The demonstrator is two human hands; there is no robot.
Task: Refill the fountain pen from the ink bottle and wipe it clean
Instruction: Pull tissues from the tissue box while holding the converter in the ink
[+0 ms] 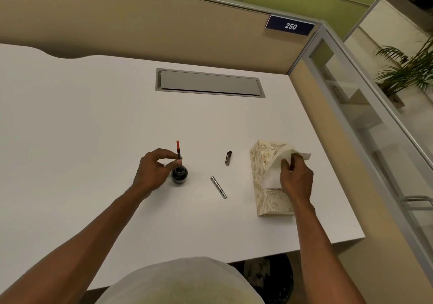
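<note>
Left hand [156, 170]: you pinch the pen section [178, 155] between thumb and fingertips, nib end down in the ink bottle [179, 175].
Right hand [295, 179]: you grip a white tissue [273, 171] at the patterned tissue box [264, 163].
Advice: keep the section steady over the bottle mouth; draw the tissue free without jolting the desk [93, 121].
Axis: near upright, red end up, nib down.
Loose parts: barrel [218, 187] and cap [228, 158] lie on the desk between bottle and box.

A red-topped pen part [178, 150] is standing in a black ink bottle [179, 174]. A cream tissue box [262, 163] is showing gold floral print, a white tissue [276, 170] sticking out. The desk [93, 128] is looking white.
</note>
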